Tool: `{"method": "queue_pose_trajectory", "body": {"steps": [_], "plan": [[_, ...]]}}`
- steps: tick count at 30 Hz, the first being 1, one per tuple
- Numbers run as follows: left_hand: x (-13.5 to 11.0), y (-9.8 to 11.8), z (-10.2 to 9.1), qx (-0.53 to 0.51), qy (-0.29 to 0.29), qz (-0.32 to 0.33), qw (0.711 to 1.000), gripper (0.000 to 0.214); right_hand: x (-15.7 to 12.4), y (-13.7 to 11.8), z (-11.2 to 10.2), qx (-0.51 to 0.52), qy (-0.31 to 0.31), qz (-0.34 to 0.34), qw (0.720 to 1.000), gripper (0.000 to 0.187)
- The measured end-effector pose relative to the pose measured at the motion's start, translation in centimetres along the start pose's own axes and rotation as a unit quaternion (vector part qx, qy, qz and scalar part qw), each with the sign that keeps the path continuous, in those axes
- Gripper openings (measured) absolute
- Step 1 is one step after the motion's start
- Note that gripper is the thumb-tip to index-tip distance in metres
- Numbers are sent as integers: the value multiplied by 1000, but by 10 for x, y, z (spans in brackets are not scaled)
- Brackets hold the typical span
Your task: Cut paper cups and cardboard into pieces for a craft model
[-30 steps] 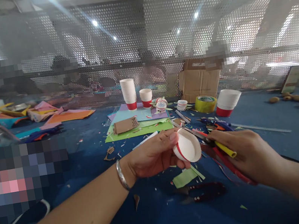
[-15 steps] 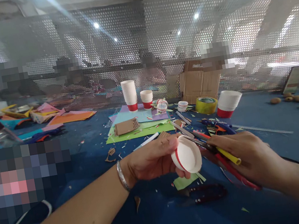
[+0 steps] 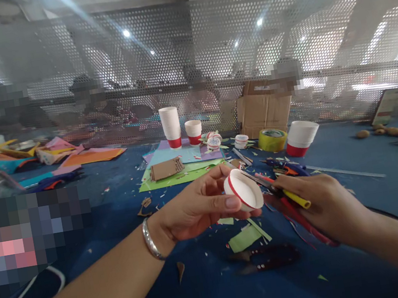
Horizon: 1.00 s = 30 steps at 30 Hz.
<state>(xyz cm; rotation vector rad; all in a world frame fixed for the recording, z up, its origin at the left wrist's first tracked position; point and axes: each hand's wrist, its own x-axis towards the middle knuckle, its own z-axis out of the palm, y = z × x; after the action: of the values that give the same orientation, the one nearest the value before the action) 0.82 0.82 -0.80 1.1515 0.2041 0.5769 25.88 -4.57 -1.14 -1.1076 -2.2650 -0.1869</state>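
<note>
My left hand (image 3: 207,201), with a silver bangle at the wrist, grips a short cut-down paper cup (image 3: 246,192), white with a red stripe. The cup is tilted, its open side turned up and to the right. In my right hand (image 3: 318,202) are scissors (image 3: 296,214) with red and yellow handles. Their blades lie against the cup's upper right rim; whether they are apart I cannot tell. Below the cup, a light green paper scrap (image 3: 244,239) rests on the blue table (image 3: 150,294), beside dark-handled thread snips (image 3: 266,257).
Stacked paper cups (image 3: 171,128), cardboard pieces (image 3: 166,168) and coloured paper (image 3: 158,181) lie farther back. Yellow tape (image 3: 272,140) and more cups (image 3: 302,138) stand at right, near a cardboard box (image 3: 265,110). Brown nut-like pieces (image 3: 396,131) lie far right. A perforated screen closes the back.
My left hand has turned the cup and shifted its hold, with the thumb now on the cup's near side. Both hands have moved slightly left, the scissors staying at the rim.
</note>
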Motion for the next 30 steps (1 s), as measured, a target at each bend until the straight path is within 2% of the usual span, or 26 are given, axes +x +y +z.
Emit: {"method": "queue_pose_trajectory", "body": {"steps": [6, 13, 18, 22, 30], "plan": [[0, -1, -1, 2, -27, 15, 1000, 34, -1, 1, 1, 18, 4, 2, 1000, 14], [0, -2, -4, 44, -7, 5, 999, 40, -2, 4, 3, 17, 5, -9, 1000, 15], [2, -4, -3, 51, -19, 7, 999, 39, -3, 4, 3, 10, -4, -21, 1000, 21], [3, -5, -3, 45, -30, 8, 999, 37, -5, 4, 4, -5, 12, -26, 1000, 28], [2, -4, -5, 47, -31, -2, 998, 39, 0, 1, 1, -10, 10, -38, 999, 29]]}}
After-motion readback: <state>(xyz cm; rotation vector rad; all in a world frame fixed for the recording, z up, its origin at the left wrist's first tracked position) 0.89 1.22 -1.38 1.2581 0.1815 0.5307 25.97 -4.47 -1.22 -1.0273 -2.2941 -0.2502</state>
